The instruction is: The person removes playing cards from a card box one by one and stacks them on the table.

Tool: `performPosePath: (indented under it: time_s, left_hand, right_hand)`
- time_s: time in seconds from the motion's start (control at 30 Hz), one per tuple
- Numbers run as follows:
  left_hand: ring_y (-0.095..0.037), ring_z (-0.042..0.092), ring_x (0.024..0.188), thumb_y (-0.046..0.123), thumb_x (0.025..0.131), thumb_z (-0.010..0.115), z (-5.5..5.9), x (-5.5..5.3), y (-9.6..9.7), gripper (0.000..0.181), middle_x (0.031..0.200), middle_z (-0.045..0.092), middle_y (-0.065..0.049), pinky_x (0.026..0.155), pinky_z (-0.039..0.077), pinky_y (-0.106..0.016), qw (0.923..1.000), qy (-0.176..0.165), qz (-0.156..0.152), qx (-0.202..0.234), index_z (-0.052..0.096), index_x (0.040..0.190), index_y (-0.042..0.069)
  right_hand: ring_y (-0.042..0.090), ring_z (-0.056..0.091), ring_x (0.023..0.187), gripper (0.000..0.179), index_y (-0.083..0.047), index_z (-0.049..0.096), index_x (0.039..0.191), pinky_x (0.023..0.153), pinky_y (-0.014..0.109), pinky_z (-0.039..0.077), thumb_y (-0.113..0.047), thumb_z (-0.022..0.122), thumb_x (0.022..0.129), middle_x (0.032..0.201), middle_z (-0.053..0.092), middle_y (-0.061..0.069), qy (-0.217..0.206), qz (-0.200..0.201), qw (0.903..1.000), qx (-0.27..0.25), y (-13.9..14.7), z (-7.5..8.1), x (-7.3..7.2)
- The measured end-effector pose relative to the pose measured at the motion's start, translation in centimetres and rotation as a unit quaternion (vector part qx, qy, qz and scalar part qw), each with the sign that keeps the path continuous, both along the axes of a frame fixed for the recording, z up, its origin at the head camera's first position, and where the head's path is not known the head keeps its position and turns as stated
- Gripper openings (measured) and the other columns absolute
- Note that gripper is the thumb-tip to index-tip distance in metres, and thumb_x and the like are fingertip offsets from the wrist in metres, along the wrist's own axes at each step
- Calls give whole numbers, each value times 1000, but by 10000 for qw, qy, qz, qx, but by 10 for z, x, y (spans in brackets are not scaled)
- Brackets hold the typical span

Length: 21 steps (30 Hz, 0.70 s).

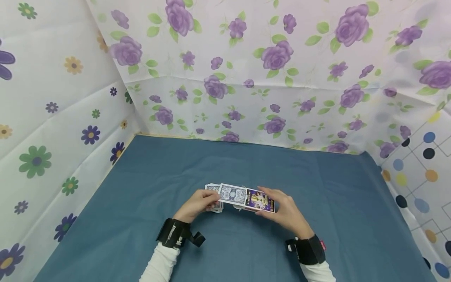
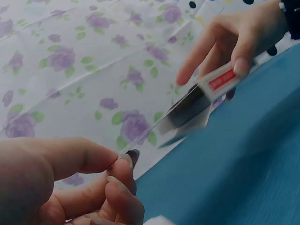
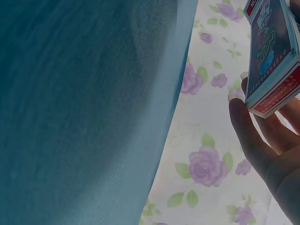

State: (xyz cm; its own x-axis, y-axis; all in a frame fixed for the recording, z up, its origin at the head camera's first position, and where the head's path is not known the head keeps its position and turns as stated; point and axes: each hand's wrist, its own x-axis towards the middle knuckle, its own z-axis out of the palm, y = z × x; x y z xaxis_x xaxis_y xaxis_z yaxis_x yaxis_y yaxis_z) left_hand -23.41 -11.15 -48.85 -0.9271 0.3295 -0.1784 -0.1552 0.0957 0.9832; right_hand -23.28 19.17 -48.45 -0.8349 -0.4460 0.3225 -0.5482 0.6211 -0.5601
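Note:
In the head view my left hand (image 1: 195,205) pinches the left end of a playing card (image 1: 232,194) with a grey-blue patterned back. The card's other end meets the mouth of a purple card box (image 1: 260,200), which my right hand (image 1: 286,211) grips between thumb and fingers. Seen from the left wrist, the card is a thin edge, and the box (image 2: 220,83) has its end flap hanging open. Below my left fingers lies a loose pile of cards (image 1: 212,187), partly covered by the hand and the held card. The right wrist view shows the box's printed side (image 3: 269,51).
A blue cloth (image 1: 169,160) covers the table. Behind it hangs a white sheet with purple roses (image 1: 215,87), and other patterned sheets (image 1: 36,160) stand at the left and right sides. Black straps (image 1: 174,233) circle both wrists.

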Motion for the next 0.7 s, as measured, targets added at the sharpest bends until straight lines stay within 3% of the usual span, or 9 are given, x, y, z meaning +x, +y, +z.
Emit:
performPosePath:
  time_s: [0.17,0.3,0.53,0.7]
  left_hand:
    - [-6,61,66,21,96,61,-3,3,-10,30,82,70,-5,64,49,-22,9978,-224,625,71,66,104,-8]
    - [-6,68,71,20,96,61,-6,4,-14,35,88,74,-11,66,51,-21,9956,-215,900,120,63,113,-11]
    - [-8,64,78,12,95,61,-3,2,-29,38,85,71,-2,73,51,-23,9863,-247,1633,6,57,127,-8]
    - [-10,57,78,15,97,59,1,0,-39,37,83,63,3,71,48,-25,9820,-292,1866,-23,58,129,-4]
  right_hand:
    - [30,58,120,71,-17,56,138,89,47,51,-36,83,75,133,61,9,-50,16,10000,34,-2,1,1]
    - [30,58,120,70,-18,56,137,89,48,51,-37,82,75,133,61,9,-39,23,10000,10,-3,1,0]
    - [30,58,121,70,-19,56,137,91,49,50,-38,82,75,133,61,9,13,-23,10000,33,-2,0,-1]
    - [30,59,120,70,-19,57,136,90,48,50,-37,83,74,132,62,7,2,-57,10000,75,-1,-2,0]
